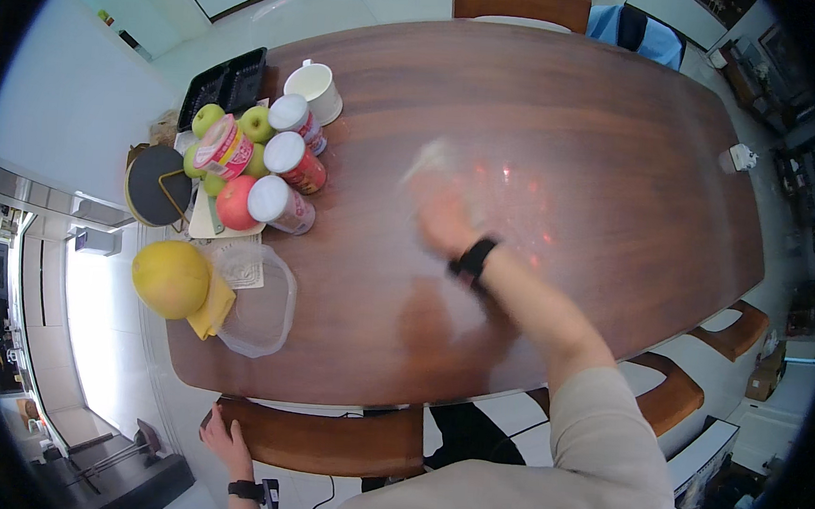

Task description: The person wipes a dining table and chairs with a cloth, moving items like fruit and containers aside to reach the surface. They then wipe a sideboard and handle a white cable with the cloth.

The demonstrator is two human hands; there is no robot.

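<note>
My right hand [441,214], blurred and with a black band at its wrist, is over the middle of a dark wooden table [597,126]. Under its fingers is a whitish, blurred thing [434,159], perhaps a cloth or tissue. My left hand [223,436] rests on the left end of a brown chair back [326,442], fingers spread. On the table's left side are several lidded jars [303,171], a white mug [314,91], green apples [256,124], a red round fruit [238,203] and a pink-and-yellow tub [225,147].
A clear plastic container [260,315] stands near a large yellow fruit [170,278] on a yellow cloth [214,309]. A black tray [223,88] lies at the far left. A small white object [741,158] is at the right edge. Brown chairs [521,1] surround the table.
</note>
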